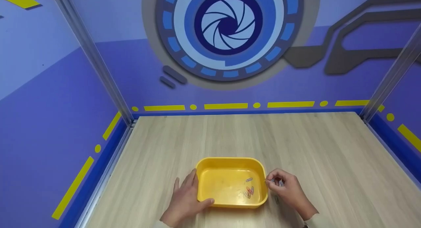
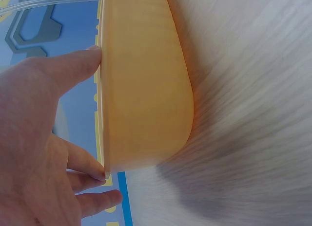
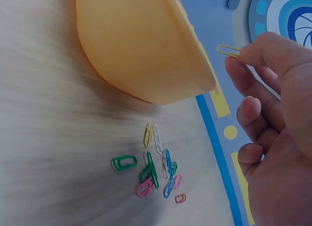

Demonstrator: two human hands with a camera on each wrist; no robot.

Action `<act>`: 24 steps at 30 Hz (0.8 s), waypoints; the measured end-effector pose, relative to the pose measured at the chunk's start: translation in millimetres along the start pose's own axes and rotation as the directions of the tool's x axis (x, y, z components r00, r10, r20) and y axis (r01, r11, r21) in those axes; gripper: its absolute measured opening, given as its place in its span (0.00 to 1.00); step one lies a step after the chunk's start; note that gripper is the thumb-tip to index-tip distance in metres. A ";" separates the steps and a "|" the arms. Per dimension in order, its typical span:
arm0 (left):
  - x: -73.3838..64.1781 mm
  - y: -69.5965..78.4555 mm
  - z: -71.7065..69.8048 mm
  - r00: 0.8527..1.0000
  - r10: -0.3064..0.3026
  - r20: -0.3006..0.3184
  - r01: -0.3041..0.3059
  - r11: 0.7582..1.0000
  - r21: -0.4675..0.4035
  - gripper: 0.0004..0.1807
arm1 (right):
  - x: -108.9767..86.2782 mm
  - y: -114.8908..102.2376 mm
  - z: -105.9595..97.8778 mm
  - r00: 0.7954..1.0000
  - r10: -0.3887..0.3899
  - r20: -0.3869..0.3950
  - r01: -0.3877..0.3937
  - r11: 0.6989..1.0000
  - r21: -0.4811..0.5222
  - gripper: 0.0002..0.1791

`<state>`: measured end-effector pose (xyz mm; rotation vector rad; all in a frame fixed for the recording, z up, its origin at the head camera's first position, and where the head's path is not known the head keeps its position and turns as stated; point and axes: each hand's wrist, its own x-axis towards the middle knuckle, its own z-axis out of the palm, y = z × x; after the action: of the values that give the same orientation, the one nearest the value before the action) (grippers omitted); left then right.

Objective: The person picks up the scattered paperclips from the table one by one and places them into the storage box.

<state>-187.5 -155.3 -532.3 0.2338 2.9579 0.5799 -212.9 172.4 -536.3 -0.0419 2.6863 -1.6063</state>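
A yellow plastic container [image 1: 227,159] sits on the table with several paper clips [image 1: 249,192] lying toward its right side. My left hand [image 1: 185,198] holds its front left corner, the thumb over the front rim and the fingers along the left side. In the left wrist view the thumb and fingertips meet the container's rim [image 2: 103,114]. Just right of the container, my right hand [image 1: 286,187] pinches a yellow paper clip [image 3: 228,51] between thumb and index finger, level with the rim. The other fingers curl loosely toward the palm.
Several loose paper clips, among them a green one [image 3: 125,162], a pink one [image 3: 145,187] and a white one [image 3: 157,138], lie on the table right of the container, partly hidden under my right hand in the head view. Patterned walls [image 1: 227,96] border the wooden table [image 1: 230,132].
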 end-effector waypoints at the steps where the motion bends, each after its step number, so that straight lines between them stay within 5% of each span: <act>1: 0.0 0.0 0.1 1.000 0.003 -0.002 -0.003 1.000 -0.001 0.61 | 1.3 1.8 1.3 1.000 0.005 0.001 -0.005 1.000 0.003 0.05; 24: 0.2 -3.5 0.7 0.999 0.034 -0.006 -0.034 0.999 0.006 0.58 | 11.1 18.7 6.6 0.999 -0.035 0.005 0.035 0.999 -0.001 0.06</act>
<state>-188.1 -158.2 -534.2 0.2833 2.9671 0.5763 -224.2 175.1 -555.8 -0.0937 2.6976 -1.6126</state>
